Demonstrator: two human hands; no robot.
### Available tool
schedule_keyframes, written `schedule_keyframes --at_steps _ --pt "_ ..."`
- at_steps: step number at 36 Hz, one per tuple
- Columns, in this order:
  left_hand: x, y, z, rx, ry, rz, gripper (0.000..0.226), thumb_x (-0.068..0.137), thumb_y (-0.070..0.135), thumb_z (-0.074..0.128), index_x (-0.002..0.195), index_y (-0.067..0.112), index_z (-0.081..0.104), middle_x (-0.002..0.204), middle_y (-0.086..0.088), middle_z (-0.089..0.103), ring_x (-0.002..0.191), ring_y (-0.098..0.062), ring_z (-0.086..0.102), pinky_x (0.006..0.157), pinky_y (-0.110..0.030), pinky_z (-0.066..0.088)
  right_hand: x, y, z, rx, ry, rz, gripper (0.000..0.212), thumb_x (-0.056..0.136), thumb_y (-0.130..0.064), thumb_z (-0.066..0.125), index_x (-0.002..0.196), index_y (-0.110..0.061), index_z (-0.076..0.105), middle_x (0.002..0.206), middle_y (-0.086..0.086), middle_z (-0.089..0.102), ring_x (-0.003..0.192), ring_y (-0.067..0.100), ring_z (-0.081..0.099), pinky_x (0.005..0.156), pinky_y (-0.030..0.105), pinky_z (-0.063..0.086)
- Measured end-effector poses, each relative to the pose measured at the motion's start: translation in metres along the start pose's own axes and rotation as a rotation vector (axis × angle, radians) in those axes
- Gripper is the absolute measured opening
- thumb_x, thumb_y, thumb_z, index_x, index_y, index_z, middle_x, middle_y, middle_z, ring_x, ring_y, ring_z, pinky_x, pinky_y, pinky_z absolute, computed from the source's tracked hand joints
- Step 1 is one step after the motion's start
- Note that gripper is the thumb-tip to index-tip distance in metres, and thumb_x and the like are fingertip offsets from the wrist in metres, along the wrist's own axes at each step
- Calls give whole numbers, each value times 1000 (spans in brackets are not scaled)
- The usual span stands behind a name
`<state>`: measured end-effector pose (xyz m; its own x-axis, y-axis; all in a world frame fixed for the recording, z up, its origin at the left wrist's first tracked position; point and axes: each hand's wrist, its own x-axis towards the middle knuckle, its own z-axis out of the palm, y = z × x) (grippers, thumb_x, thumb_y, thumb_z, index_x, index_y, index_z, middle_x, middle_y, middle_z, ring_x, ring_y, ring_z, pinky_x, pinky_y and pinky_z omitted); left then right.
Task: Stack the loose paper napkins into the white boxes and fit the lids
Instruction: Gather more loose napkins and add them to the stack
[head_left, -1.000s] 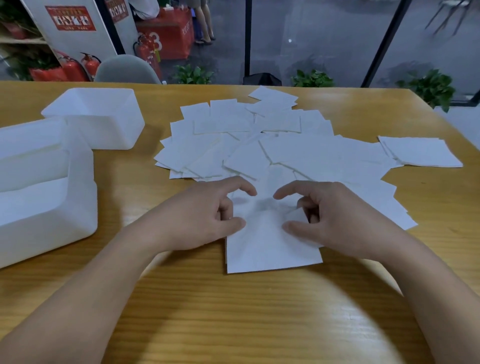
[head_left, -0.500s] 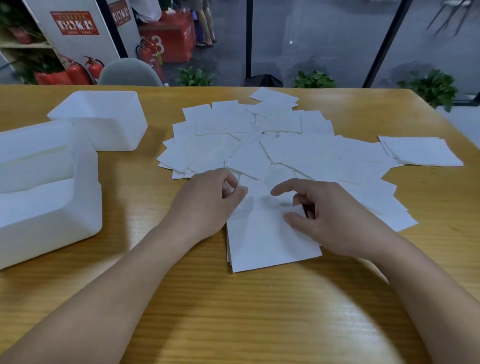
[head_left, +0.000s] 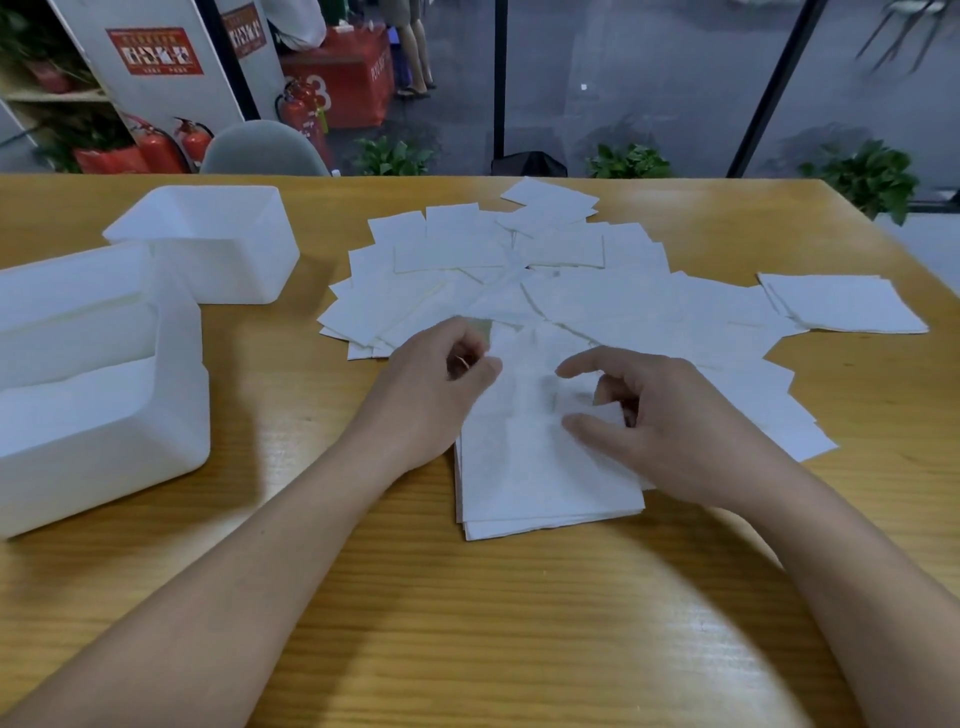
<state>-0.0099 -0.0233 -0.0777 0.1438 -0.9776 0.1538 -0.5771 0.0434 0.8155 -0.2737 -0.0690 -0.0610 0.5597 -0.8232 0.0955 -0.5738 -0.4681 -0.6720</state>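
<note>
Head view: two hands work over a small stack of napkins (head_left: 545, 478) on the wooden table (head_left: 519, 623).

The left hand (head_left: 436, 395) has curled fingers at the stack's far-left corner; motion blur hides whether it pinches a sheet. The right hand (head_left: 670, 426) rests its thumb on the stack, fingers bent, holding nothing. Loose napkins (head_left: 519, 280) lie spread behind. Two white boxes (head_left: 208, 244) stand at left; the nearer one is cut off by the frame.

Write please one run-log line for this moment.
phase: gathering napkins | left hand: fingers curled at napkin edge | right hand: on near stack | boxes: open, unfilled
</note>
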Motion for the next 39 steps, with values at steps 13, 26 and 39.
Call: schedule_keyframes --at_steps 13,26,39 --pt "-14 7 -15 195 70 511 20 112 17 64 129 20 75 117 17 75 111 -6 70 94 -24 52 -1 -14 -3 135 229 -132 82 95 -65 72 165 -47 33 159 -23 46 143 7 50 106 27 45" --pt "-12 5 -30 -152 85 301 16 101 42 80 115 37 81 84 5 73 75 -16 65 68 -30 50 0 -16 -7 357 248 -168 30 100 -28 82 129 -34 75 88 13 71 81 40 67 71 52 57" --pt "-15 -1 -39 7 -496 31 38 99 42 76 132 51 60 68 6 68 54 -10 51 56 -14 42 1 -1 -24 270 -239 118 53 88 -30 79 130 -55 60 63 8 62 53 25 56 50 39 42"
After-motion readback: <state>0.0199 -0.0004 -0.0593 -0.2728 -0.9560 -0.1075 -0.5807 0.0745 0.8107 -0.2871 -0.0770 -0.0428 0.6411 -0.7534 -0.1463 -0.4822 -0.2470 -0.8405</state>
